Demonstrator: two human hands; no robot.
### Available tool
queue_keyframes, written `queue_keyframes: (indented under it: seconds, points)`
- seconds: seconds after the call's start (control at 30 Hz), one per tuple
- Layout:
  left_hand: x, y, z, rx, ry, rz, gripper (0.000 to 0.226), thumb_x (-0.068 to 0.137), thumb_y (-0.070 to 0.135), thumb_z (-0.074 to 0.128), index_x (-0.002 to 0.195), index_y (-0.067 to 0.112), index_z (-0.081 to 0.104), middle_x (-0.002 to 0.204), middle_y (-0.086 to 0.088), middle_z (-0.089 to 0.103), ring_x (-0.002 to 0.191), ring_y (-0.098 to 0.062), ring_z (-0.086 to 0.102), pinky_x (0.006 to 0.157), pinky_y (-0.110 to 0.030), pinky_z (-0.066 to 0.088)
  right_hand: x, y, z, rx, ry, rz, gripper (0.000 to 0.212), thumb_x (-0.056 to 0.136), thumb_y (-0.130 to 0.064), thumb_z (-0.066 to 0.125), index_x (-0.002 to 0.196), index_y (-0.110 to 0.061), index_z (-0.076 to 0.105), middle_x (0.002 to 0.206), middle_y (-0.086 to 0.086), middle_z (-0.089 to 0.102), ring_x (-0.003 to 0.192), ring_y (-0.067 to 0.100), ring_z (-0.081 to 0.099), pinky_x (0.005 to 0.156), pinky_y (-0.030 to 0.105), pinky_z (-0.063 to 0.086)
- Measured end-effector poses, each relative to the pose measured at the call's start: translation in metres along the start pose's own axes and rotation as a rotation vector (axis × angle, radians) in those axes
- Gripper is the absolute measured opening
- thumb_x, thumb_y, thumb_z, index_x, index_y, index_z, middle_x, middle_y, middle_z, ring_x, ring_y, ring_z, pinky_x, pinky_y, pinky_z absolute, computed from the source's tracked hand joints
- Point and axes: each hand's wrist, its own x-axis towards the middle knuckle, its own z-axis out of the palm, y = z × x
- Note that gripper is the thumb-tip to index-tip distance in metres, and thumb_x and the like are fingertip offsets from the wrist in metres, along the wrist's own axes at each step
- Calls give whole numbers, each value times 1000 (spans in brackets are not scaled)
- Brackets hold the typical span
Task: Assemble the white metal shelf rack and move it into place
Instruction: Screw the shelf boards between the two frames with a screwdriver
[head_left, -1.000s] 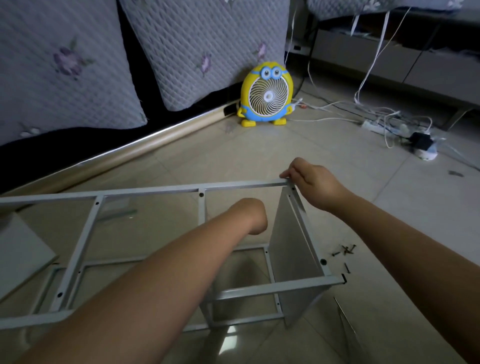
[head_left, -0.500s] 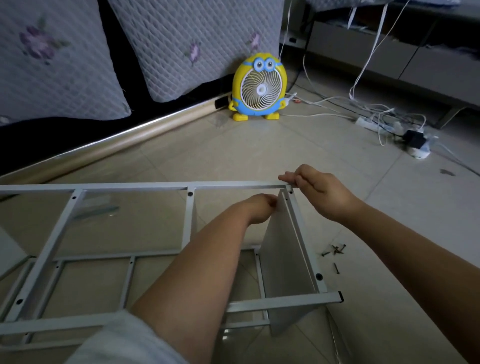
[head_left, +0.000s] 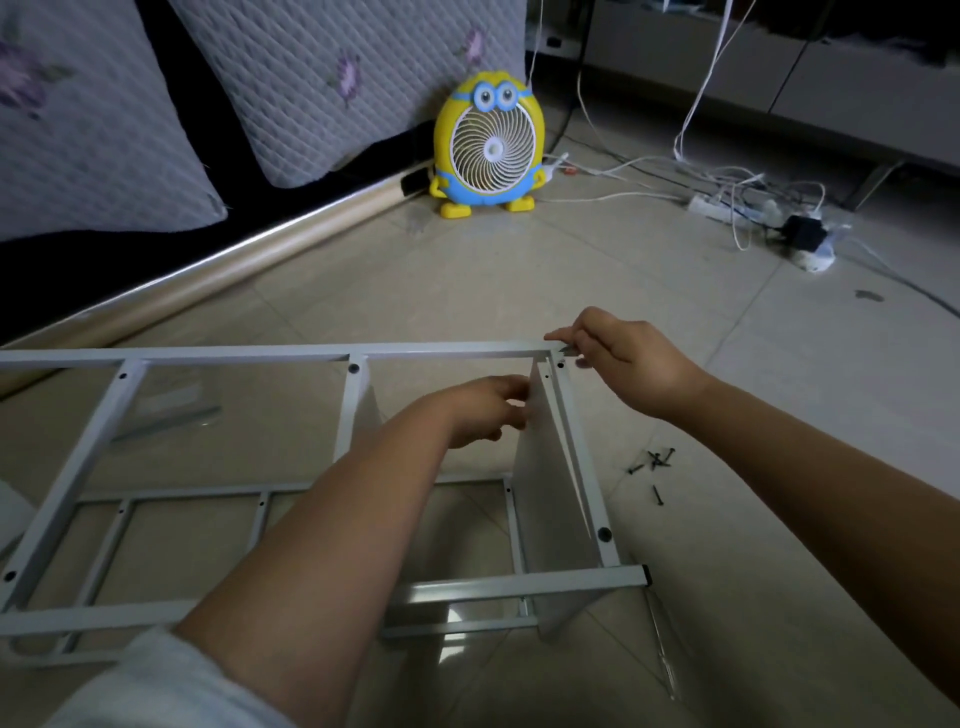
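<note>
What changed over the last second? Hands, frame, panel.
The left hand moved up from beside the panel to its upper far edge, where its fingers now seem to pinch it. Nothing was let go. The right hand stayed pinching the far right corner of the frame. Frame, panel and the screws on the floor kept their places.

Dim, bluish indoor light with soft, faint shadows. A pale reflection glints on the floor tiles (head_left: 447, 657) under the rack (head_left: 260, 354) (the only real glare). Corners darken, straight lines bow outward, and the near sleeve (head_left: 156, 686) is blurred.
</note>
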Motion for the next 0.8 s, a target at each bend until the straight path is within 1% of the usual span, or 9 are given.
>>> queue_keyframes:
  seconds: [0.07, 0.13, 0.23, 0.3, 0.4, 0.47, 0.57, 0.67, 0.8]
  points:
    - [0, -1, 4, -68, -12, -4, 22, 97, 10, 44, 113, 23, 50, 97, 5, 56, 78, -8, 53, 68, -20, 45, 0, -4, 3, 114, 18, 69, 27, 100, -15, 32, 76, -21, 42, 111, 4, 61, 95, 18, 58, 84, 28, 50]
    - [-1, 4, 4, -150, -19, 13, 22, 97, 4, 39, 100, 17, 56, 82, 2, 55, 69, -10, 51, 65, -19, 48, -1, -5, 5, 95, 49, 96, 22, 100, -14, 32, 82, -14, 45, 99, 4, 59, 84, 17, 57, 71, 20, 49]
    - [0, 9, 5, -219, 1, 67, 41, 93, -10, 29, 80, 16, 58, 69, -1, 46, 59, -12, 39, 55, -17, 41, -1, -6, 9, -21, 78, 87, 19, 100, -14, 30, 92, -7, 46, 84, 5, 54, 73, 19, 50, 53, 21, 34]
    - [-1, 9, 5, -239, 37, 69, 46, 89, -15, 24, 76, 14, 57, 68, -2, 44, 57, -12, 33, 54, -19, 35, 0, -6, 11, -84, 86, 70, 19, 100, -14, 30, 94, -4, 45, 81, 8, 52, 71, 21, 46, 55, 27, 29]
    - [-2, 4, 4, -181, 68, 48, 43, 88, -15, 22, 84, 10, 58, 70, -3, 43, 56, -11, 33, 51, -17, 34, 0, -5, 13, -133, 79, 85, 22, 100, -15, 29, 95, 0, 45, 83, 17, 54, 72, 26, 47, 64, 35, 35]
    - [-3, 2, 4, -166, 75, 43, 40, 89, -12, 24, 90, 9, 57, 70, -3, 42, 57, -12, 33, 52, -16, 35, -1, -6, 14, -137, 72, 93, 24, 100, -16, 29, 98, 1, 46, 85, 18, 56, 72, 26, 48, 64, 34, 36]
    - [-3, 3, 9, -172, 77, 69, 39, 90, -10, 26, 80, 13, 56, 69, -2, 41, 58, -12, 33, 56, -19, 35, -1, -8, 14, -147, 59, 83, 19, 100, -16, 29, 92, -5, 42, 85, 17, 56, 72, 24, 47, 60, 30, 30]
    - [-1, 3, 11, -210, 82, 69, 40, 90, -10, 25, 80, 13, 57, 70, -3, 42, 58, -12, 33, 57, -19, 35, -2, -7, 12, -150, 53, 83, 17, 100, -16, 29, 90, -7, 40, 89, 20, 59, 73, 27, 49, 60, 30, 30]
    - [-3, 5, 14, -236, 44, 78, 40, 91, -10, 27, 80, 13, 57, 72, -4, 42, 59, -13, 34, 58, -20, 37, -6, -8, 12, -143, 53, 78, 25, 100, -16, 29, 99, 2, 46, 91, 23, 60, 82, 35, 55, 70, 37, 40]
